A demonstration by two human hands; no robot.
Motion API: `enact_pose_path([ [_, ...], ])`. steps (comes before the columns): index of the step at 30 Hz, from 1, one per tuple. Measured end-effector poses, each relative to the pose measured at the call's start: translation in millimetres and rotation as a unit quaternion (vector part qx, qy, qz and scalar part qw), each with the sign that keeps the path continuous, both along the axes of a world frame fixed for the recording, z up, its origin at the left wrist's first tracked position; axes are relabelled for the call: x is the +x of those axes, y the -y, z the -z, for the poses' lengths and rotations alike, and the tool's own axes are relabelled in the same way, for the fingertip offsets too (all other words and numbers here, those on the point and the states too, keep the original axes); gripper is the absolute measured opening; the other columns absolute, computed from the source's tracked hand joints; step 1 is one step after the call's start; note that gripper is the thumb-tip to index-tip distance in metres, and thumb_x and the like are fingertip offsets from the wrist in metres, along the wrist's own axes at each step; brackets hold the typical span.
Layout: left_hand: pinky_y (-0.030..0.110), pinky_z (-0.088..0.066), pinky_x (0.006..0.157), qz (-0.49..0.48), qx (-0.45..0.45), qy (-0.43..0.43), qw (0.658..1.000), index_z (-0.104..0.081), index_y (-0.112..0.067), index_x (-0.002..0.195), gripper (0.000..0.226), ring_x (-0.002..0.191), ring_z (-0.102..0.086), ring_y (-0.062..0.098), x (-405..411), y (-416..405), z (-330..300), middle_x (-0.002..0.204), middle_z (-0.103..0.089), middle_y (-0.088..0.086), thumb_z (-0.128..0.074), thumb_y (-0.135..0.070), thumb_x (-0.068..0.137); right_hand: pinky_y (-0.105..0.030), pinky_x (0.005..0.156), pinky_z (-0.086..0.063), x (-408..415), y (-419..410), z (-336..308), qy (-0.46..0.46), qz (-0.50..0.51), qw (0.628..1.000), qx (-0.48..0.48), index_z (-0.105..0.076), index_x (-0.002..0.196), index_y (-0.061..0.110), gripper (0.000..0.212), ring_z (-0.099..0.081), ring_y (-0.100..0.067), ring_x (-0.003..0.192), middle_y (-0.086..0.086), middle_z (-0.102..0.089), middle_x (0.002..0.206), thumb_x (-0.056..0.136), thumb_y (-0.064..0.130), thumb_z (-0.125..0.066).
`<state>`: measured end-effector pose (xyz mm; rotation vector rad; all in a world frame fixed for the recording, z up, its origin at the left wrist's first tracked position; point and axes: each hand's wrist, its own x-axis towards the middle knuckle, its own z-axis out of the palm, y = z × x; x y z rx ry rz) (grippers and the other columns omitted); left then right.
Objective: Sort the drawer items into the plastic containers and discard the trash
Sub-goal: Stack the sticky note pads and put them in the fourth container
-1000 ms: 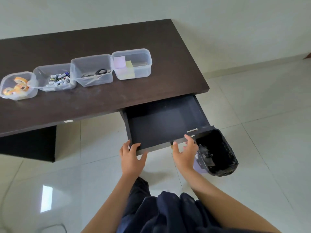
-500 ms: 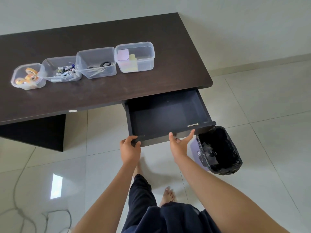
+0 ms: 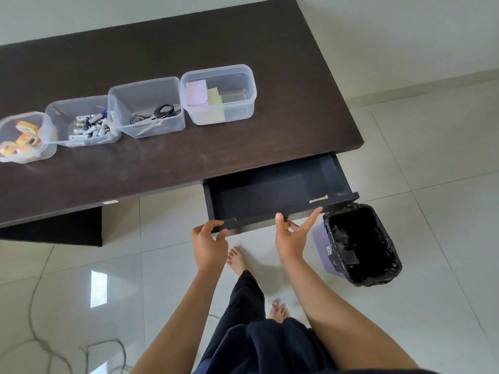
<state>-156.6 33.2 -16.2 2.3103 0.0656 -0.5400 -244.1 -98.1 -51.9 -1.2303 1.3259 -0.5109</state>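
Note:
The dark drawer [image 3: 259, 195] stands partly open under the desk, with a small metal piece [image 3: 318, 198] at its front right corner. My left hand [image 3: 209, 242] grips the drawer's front edge at the left. My right hand [image 3: 293, 234] is at the front edge with fingers spread and straight. Four clear plastic containers stand in a row on the desk: tape rolls [image 3: 23, 137], batteries [image 3: 86, 126], scissors [image 3: 152, 116] and sticky notes [image 3: 205, 97]. A bin with a black liner [image 3: 361, 244] stands on the floor to the right of the drawer.
The dark desk [image 3: 189, 49] runs along a pale wall. My bare feet [image 3: 237, 259] stand on white floor tiles below the drawer. Thin cables [image 3: 40, 344] lie on the floor at the lower left.
The drawer has slid further in under the desk. My viewpoint has risen and both hands have followed the drawer front forward.

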Motion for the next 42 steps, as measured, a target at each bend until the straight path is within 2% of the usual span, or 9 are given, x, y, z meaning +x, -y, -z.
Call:
enact_pose_path([
  [4, 0.021, -0.039, 0.079, 0.002, -0.004, 0.0, 1.0, -0.064, -0.022, 0.108, 0.021, 0.093, -0.052, 0.014, 39.1, 18.0, -0.4, 0.123, -0.048, 0.005, -0.057, -0.01, 0.092, -0.015, 0.069, -0.046, 39.5, 19.8, 1.1, -0.027, 0.004, 1.0, -0.003, 0.017, 0.14, 0.052, 0.104, -0.06, -0.016, 0.11, -0.003, -0.057, 0.131, 0.081, 0.038, -0.068],
  [12, 0.023, -0.039, 0.073, -0.011, -0.014, -0.009, 1.0, -0.061, -0.021, 0.113, 0.026, 0.086, -0.053, 0.013, 69.8, 36.1, -4.1, 0.123, -0.048, 0.002, -0.056, -0.007, 0.091, 0.0, 0.058, -0.042, 72.6, 35.9, -7.9, -0.023, 0.011, 1.0, 0.019, 0.008, 0.147, 0.043, 0.103, -0.066, -0.007, 0.088, -0.011, -0.066, 0.092, 0.083, 0.025, -0.07],
  [14, 0.025, -0.041, 0.072, -0.015, -0.021, -0.004, 1.0, -0.056, -0.023, 0.119, 0.03, 0.087, -0.054, 0.015, 69.4, 36.5, -2.9, 0.124, -0.048, 0.003, -0.057, -0.009, 0.092, -0.007, 0.063, -0.048, 73.3, 36.0, -8.1, -0.022, 0.018, 0.999, 0.021, 0.007, 0.144, 0.049, 0.103, -0.068, -0.011, 0.083, -0.013, -0.066, 0.092, 0.082, 0.028, -0.072],
  [17, 0.029, -0.042, 0.071, -0.019, -0.019, 0.002, 1.0, -0.047, -0.021, 0.123, 0.035, 0.086, -0.049, 0.014, 72.9, 39.4, -4.3, 0.127, -0.049, 0.003, -0.056, -0.01, 0.092, -0.047, 0.073, -0.059, 76.0, 38.0, -7.7, -0.008, 0.028, 0.999, 0.032, 0.005, 0.136, 0.063, 0.103, -0.068, -0.034, 0.08, -0.009, -0.064, 0.095, 0.076, 0.035, -0.074],
  [19, 0.029, -0.042, 0.073, -0.024, -0.019, 0.005, 1.0, -0.043, -0.02, 0.126, 0.039, 0.089, -0.047, 0.012, 72.9, 40.6, -6.1, 0.13, -0.049, 0.002, -0.057, -0.009, 0.092, -0.056, 0.071, -0.057, 75.7, 39.5, -6.2, -0.004, 0.026, 0.999, 0.038, 0.005, 0.133, 0.068, 0.104, -0.066, -0.042, 0.077, -0.01, -0.062, 0.098, 0.075, 0.035, -0.075],
  [25, 0.027, -0.041, 0.074, -0.031, -0.02, 0.03, 0.999, -0.042, -0.024, 0.131, 0.047, 0.101, -0.046, 0.008, 76.1, 44.5, -2.7, 0.128, -0.053, -0.001, -0.059, -0.008, 0.091, -0.055, 0.077, -0.056, 80.3, 44.6, -7.8, -0.027, 0.005, 0.999, 0.037, 0.011, 0.132, 0.067, 0.107, -0.068, -0.027, 0.078, -0.011, -0.061, 0.1, 0.078, 0.034, -0.075],
  [33, 0.032, -0.044, 0.078, -0.082, -0.055, 0.068, 0.993, -0.042, -0.023, 0.12, 0.037, 0.106, -0.053, 0.023, 83.2, 52.8, 9.1, 0.116, -0.055, -0.001, -0.06, -0.009, 0.09, -0.021, 0.076, -0.039, 93.5, 57.9, -11.9, -0.027, -0.031, 0.999, 0.029, 0.013, 0.144, 0.044, 0.105, -0.063, -0.003, 0.081, -0.011, -0.064, 0.101, 0.083, 0.03, -0.071],
  [37, 0.031, -0.04, 0.076, -0.115, -0.051, 0.074, 0.989, -0.039, -0.023, 0.12, 0.037, 0.101, -0.055, 0.022, 84.8, 57.0, 11.0, 0.111, -0.054, 0.0, -0.06, -0.013, 0.091, -0.027, 0.087, -0.043, 98.9, 62.2, -14.3, 0.002, -0.038, 0.999, 0.027, 0.012, 0.148, 0.032, 0.107, -0.06, -0.016, 0.099, 0.005, -0.054, 0.095, 0.083, 0.024, -0.072],
  [42, 0.03, -0.04, 0.067, -0.127, -0.039, 0.071, 0.989, -0.036, -0.02, 0.12, 0.041, 0.081, -0.057, 0.022, 87.3, 60.9, 5.0, 0.083, -0.052, -0.01, -0.057, -0.002, 0.09, -0.03, 0.087, -0.042, 96.1, 68.9, -18.0, -0.026, -0.076, 0.995, 0.054, 0.017, 0.146, 0.033, 0.109, -0.063, -0.021, 0.097, -0.014, -0.065, 0.099, 0.082, 0.03, -0.072],
])
